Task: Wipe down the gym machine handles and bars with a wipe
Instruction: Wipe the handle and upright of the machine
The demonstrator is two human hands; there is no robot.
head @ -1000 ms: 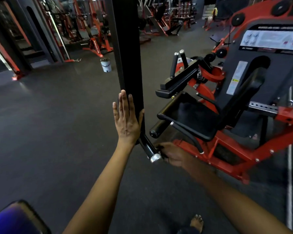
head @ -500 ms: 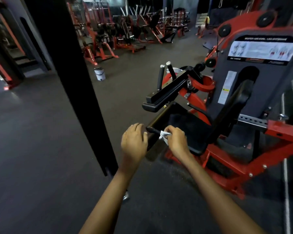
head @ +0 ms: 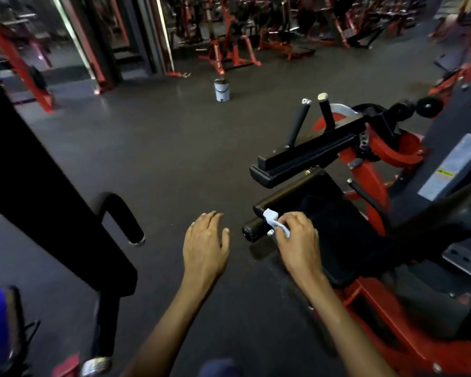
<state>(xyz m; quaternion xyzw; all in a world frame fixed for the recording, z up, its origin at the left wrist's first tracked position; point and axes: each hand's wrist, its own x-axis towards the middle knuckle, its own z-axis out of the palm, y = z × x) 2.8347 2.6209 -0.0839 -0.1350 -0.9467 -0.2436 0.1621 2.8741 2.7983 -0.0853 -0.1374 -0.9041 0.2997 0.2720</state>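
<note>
Meanwhile right hand (head: 297,240) pinches wipe (head: 273,219) at roller (head: 256,230) end; left hand (head: 206,244) hovers relaxed.

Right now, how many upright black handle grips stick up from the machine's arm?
2: the left grip leans left, the right grip stands beside it, both above the black arm. Others may be hidden.

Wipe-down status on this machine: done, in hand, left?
Done: nothing shows as wiped; can't tell. In hand: right hand pinches the wipe against the roller pad by the seat; left hand hovers open beside it. Left, as far as it shows: the two upright handles look untouched.
</note>
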